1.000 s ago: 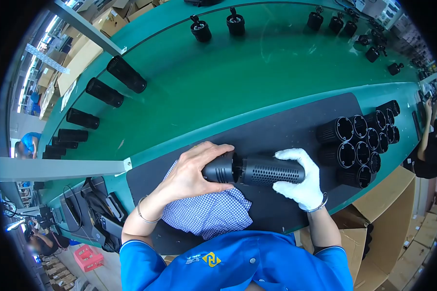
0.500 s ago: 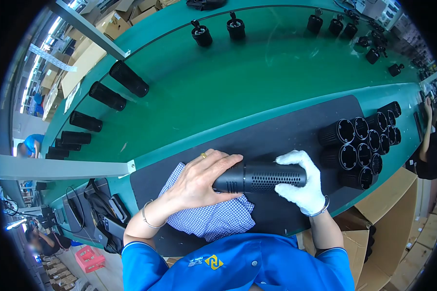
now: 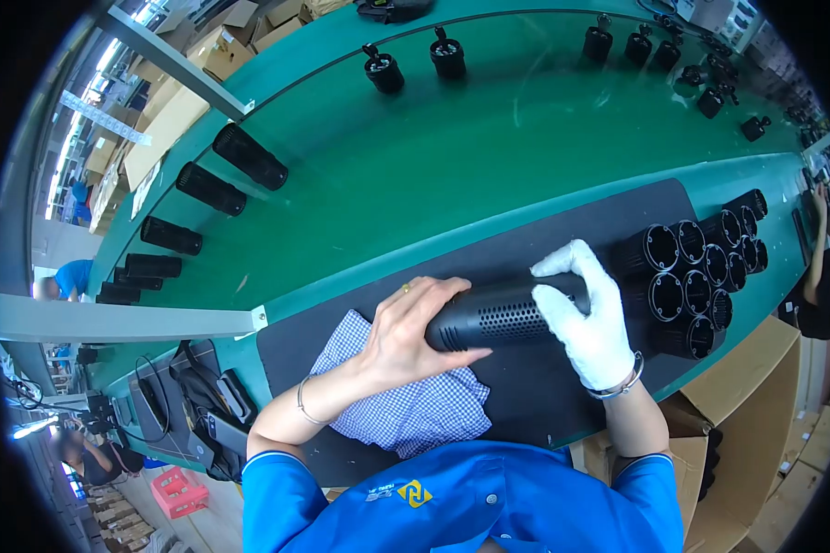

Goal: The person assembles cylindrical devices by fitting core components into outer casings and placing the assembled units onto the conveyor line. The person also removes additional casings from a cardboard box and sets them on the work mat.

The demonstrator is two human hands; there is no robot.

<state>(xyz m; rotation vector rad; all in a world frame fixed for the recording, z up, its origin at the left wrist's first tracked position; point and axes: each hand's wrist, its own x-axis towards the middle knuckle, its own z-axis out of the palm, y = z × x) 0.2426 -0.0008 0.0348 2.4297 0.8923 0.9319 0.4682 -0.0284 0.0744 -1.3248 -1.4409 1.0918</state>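
Note:
A black cylindrical housing with a perforated side (image 3: 505, 319) lies sideways just over the dark mat. My left hand (image 3: 404, 334), bare with a ring, wraps its left end, thumb below and fingers above. At the other end is my right hand (image 3: 596, 336) in a white glove, its thumb across the housing's side and its fingers over the upper edge. The right tip of the housing is partly hidden by the glove. Beneath my left forearm a blue-and-white checked cloth (image 3: 424, 417) lies crumpled.
Several open black cylinders (image 3: 664, 297) stand grouped on the mat's right. Beyond the dark mat (image 3: 563, 226) runs a green belt (image 3: 360, 184) bearing black cylinders (image 3: 249, 157) and smaller black fittings (image 3: 448, 57). A metal post (image 3: 138, 323) juts in from the left; an open carton (image 3: 738, 442) is lower right.
The gloved right hand has shifted up and turned at the housing's right end, its thumb now higher across the side. The housing has tilted, right end upward, and moved slightly right.

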